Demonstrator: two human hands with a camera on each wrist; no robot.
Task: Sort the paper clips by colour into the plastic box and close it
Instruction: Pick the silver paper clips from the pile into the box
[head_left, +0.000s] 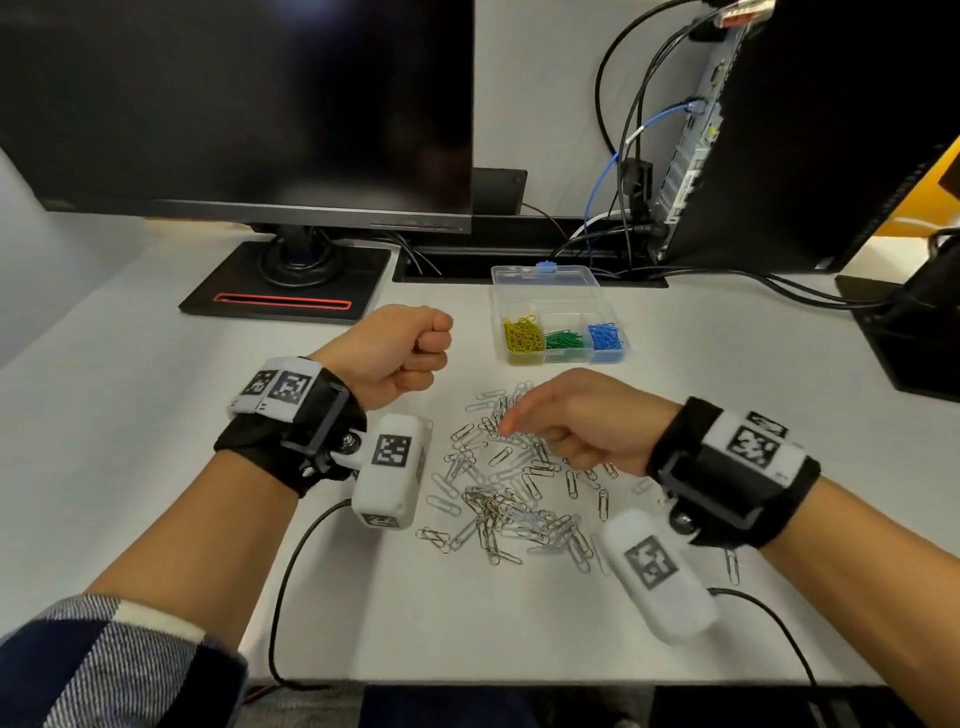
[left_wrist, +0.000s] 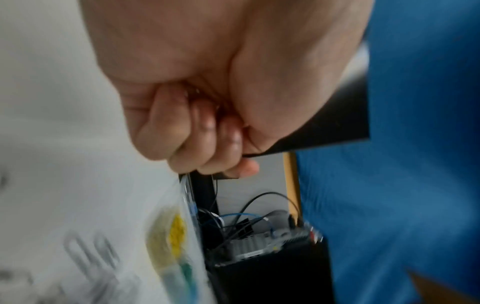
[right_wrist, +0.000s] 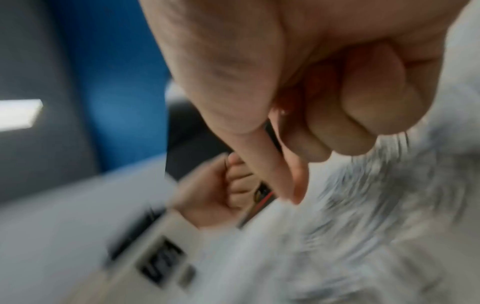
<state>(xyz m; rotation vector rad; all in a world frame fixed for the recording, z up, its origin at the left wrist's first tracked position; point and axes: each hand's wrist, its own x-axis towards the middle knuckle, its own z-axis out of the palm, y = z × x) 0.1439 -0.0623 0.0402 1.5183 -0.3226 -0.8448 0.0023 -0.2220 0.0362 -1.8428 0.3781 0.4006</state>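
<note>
A clear plastic box (head_left: 558, 304) stands open at the back of the white desk, its lid upright. Its front compartments hold yellow clips (head_left: 522, 338), green clips (head_left: 565, 340) and blue clips (head_left: 604, 335). Several silver paper clips (head_left: 506, 488) lie in a loose pile in front of it. My left hand (head_left: 415, 348) is a closed fist held left of the box; no clip shows in it. My right hand (head_left: 519, 421) reaches over the pile, thumb and forefinger pinched together on a silver clip at the pile's top, the other fingers curled. Both wrist views are blurred.
A monitor stand (head_left: 283, 283) sits at the back left. A computer tower (head_left: 779, 130) with cables (head_left: 613, 228) is behind the box, and another black stand (head_left: 914, 332) is at the right. Wrist camera cables (head_left: 291, 582) trail toward the desk's front edge.
</note>
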